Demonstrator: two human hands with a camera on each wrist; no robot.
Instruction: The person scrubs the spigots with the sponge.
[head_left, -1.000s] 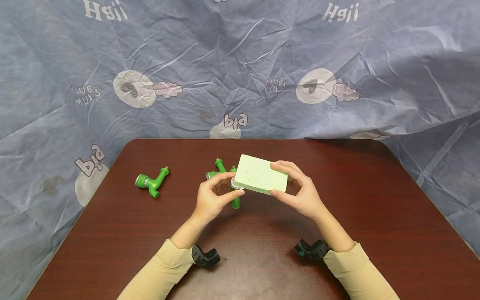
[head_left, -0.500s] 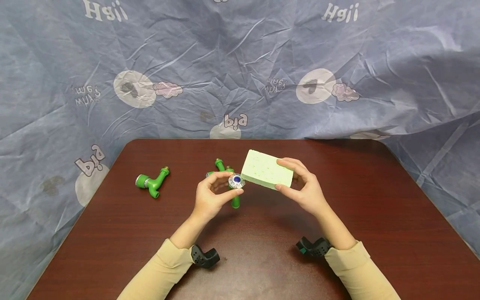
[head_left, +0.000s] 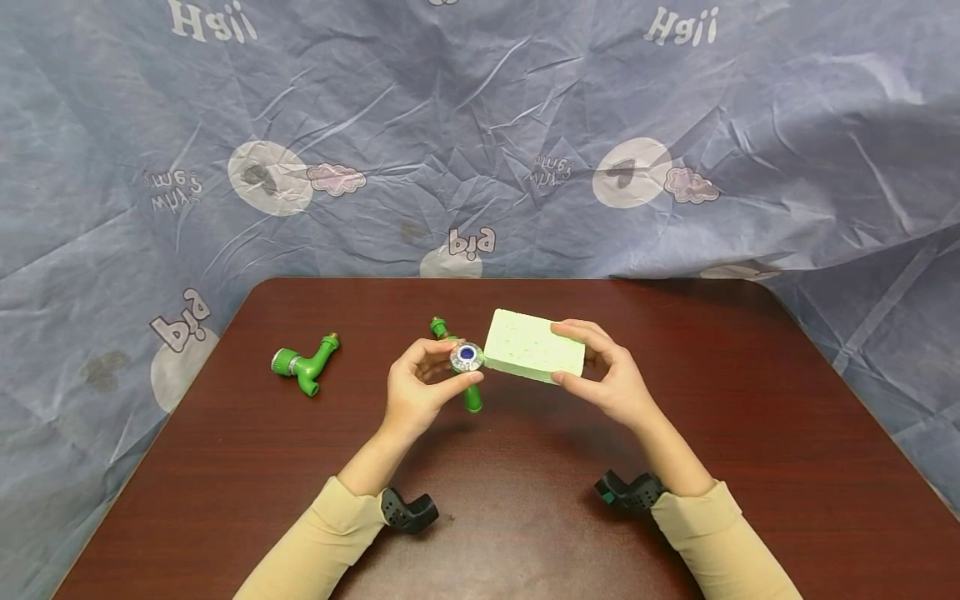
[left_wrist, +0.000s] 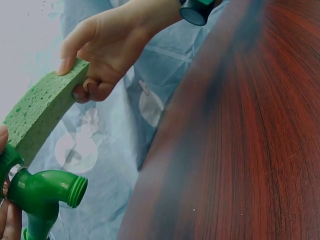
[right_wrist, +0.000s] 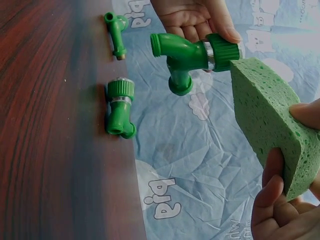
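Observation:
My left hand [head_left: 412, 387] pinches a green plastic tap [right_wrist: 185, 54] by its ridged knob, above the table. The knob's clear end with a blue centre faces up in the head view; the spout [head_left: 472, 399] points toward me. On the right, my right hand [head_left: 617, 377] grips a pale green, pitted sponge [head_left: 532, 346] between thumb and fingers. One end of the sponge meets the knob's rim in the right wrist view. Only a few fingertips of my left hand show at the edge of the left wrist view, beside the tap [left_wrist: 40, 192].
A second green tap [head_left: 306, 367] lies on the dark red-brown table [head_left: 675, 433] to the left. Another tap [head_left: 438, 326] lies behind my left hand, partly hidden. A grey-blue printed cloth [head_left: 480, 142] hangs behind the table's far edge. Black cameras sit at both wrists.
The sponge has shifted right off the knob's end, rising and then dropping a little, so the blue-centred face now shows. My left hand and the tap have edged slightly left.

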